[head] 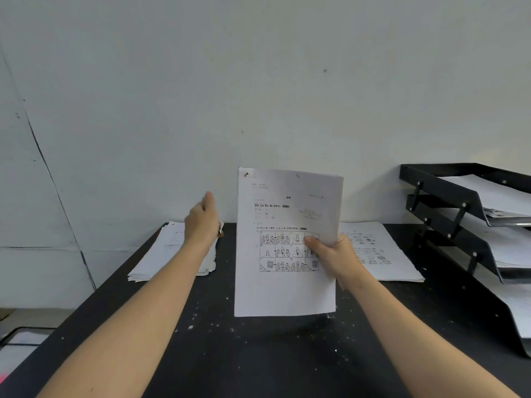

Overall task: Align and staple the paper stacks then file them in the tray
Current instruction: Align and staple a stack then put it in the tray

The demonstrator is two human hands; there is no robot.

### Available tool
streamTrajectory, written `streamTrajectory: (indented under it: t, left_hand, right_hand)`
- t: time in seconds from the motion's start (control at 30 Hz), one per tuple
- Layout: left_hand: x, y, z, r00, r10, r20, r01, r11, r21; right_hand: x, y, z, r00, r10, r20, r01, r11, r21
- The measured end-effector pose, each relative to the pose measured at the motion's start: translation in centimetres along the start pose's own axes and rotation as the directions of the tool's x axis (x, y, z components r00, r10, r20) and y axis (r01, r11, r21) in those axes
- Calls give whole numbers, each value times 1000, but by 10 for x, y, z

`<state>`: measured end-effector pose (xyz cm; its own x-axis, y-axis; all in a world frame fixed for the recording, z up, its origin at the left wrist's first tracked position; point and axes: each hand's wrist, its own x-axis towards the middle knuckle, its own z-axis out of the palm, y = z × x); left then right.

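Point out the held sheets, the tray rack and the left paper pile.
Held sheets (283, 291), head view: blank lower part of the front page.
Tray rack (442, 183), head view: top tray's black side wall.
Left paper pile (163, 254), head view: top sheet.

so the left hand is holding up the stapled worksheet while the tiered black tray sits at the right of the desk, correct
Not quite: the head view shows the right hand holding up the stapled worksheet. The left hand reaches over the paper pile beside it. The tiered black tray does sit at the right of the desk.

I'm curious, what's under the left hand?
A messy paper pile on the black table lies under the left hand. Something small and brownish peeks out beside it; the rest is hidden.
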<state>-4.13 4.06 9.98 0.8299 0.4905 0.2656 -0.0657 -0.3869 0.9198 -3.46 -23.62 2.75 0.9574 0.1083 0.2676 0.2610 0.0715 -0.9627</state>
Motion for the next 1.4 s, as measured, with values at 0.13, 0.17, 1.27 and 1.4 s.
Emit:
streamTrajectory:
  t: [0.13,0.17,1.27,1.4]
  left_hand:
    - [-6,-39,13,976,-36,215,-50,923,381]
    - [-7,-47,16,967,-35,252,-91,877,472]
    - [-66,-5,48,834,91,545,175,892,-417]
    - [-60,10,79,888,112,446,85,913,-399]
  right_hand:
    - [-2,2,-2,1000,13,21,-13,1000,-3]
    - [-1,3,-3,1000,19,22,-18,1000,-13]
    - [-3,-40,-35,993,104,-59,-106,994,-39]
    - [14,-54,-53,977,197,-82,-202,978,-49]
